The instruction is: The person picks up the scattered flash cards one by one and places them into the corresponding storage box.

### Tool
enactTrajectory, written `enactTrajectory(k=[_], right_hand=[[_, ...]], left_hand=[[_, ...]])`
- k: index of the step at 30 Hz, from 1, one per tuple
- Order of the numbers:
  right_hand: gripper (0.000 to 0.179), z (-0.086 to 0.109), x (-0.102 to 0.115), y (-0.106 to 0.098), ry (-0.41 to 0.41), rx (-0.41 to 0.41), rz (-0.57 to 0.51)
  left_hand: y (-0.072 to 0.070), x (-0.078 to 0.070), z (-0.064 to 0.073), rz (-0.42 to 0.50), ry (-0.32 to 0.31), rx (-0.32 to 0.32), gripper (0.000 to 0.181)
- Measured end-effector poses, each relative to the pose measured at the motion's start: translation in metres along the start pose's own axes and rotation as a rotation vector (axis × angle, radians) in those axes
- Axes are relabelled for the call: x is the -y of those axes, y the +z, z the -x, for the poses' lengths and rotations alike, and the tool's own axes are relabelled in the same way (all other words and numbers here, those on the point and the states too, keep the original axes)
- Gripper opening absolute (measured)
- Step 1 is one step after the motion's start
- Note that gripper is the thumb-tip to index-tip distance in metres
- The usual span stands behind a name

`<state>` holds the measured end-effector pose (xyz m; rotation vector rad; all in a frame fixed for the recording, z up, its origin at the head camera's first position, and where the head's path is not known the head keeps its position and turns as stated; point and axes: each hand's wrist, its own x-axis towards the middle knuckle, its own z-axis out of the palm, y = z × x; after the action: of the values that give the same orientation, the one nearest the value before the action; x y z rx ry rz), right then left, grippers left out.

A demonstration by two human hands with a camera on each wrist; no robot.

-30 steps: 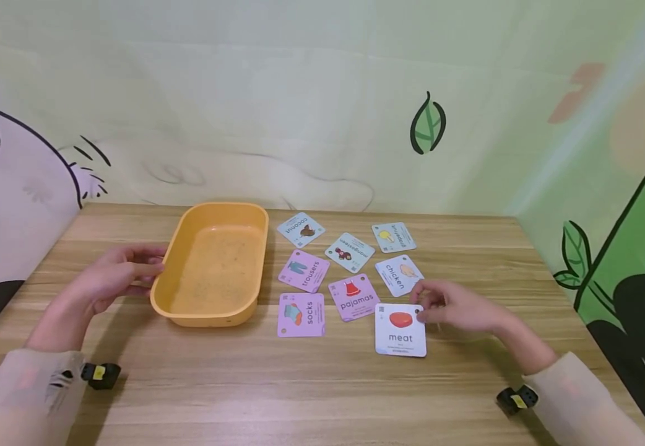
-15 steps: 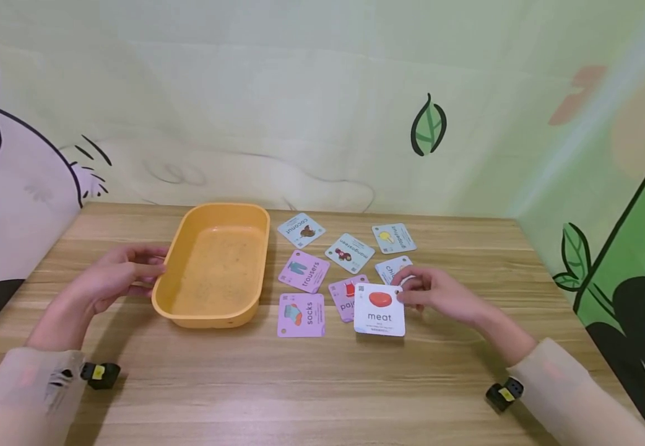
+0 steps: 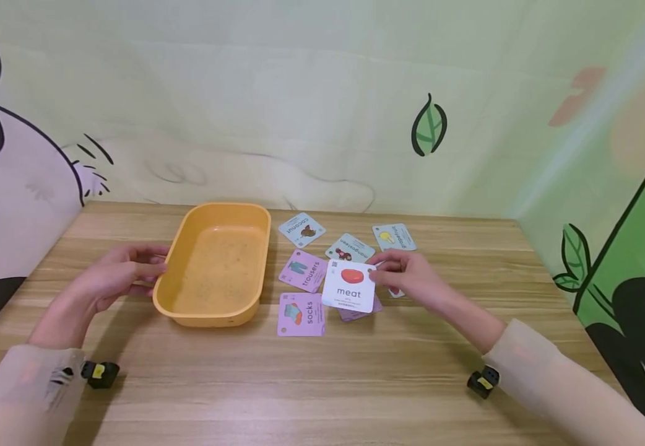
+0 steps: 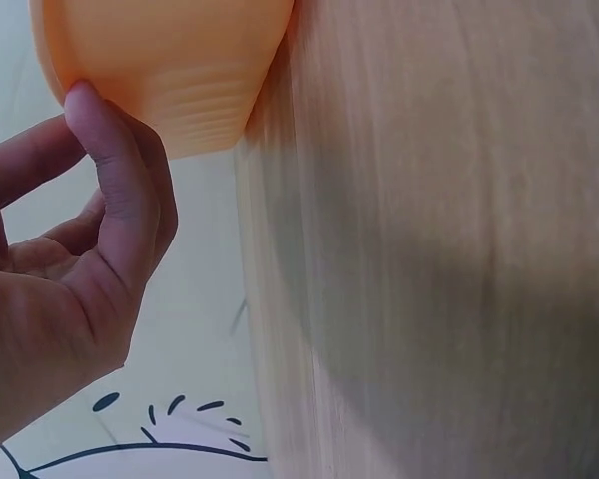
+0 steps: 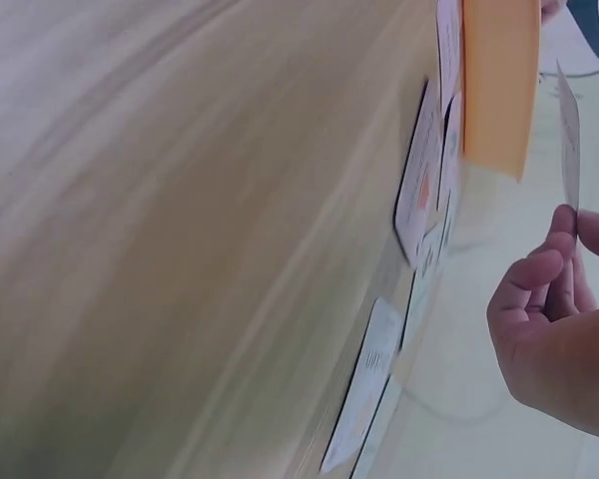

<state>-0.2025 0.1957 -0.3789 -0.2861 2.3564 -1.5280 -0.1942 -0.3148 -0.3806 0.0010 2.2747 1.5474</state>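
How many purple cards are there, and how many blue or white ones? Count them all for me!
Purple: 3 (trousers card, socks card, and a mostly covered card behind the meat card)
Pale blue or white: 5 (coconut card, mangosteen card, grapefruit card, meat card, and a pale card mostly hidden by the right hand in the head view)
Total: 8

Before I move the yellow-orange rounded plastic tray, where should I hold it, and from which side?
I'd try the yellow-orange rounded plastic tray by its left rim, coming from the left, fingers under the edge and thumb over it. Its wall slopes inward toward the base, which should leave finger room. The left hand touches that side; the purple square trousers card lies near the right side.
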Motion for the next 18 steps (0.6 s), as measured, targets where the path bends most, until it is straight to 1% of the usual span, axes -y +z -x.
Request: enactTrajectory(k=[4, 7, 13, 18], right_hand=[[0.031, -0.005, 0.005, 0.013, 0.012, -0.025, -0.029], [0.031, -0.008, 0.008, 0.024, 0.008, -0.027, -0.045], [0.028, -0.016, 0.02, 0.043, -0.04, -0.001, -0.049], [0.028, -0.024, 0.032, 0.055, -0.051, 0.02, -0.055]], left_hand=[[0.0, 0.0, 0.0, 0.002, 0.001, -0.003, 0.059], [0.001, 0.0, 0.0, 0.004, 0.005, -0.003, 0.059], [0.0, 0.001, 0.0, 0.007, 0.012, -0.002, 0.058], [0.0, 0.001, 0.0, 0.011, 0.017, 0.004, 0.058]])
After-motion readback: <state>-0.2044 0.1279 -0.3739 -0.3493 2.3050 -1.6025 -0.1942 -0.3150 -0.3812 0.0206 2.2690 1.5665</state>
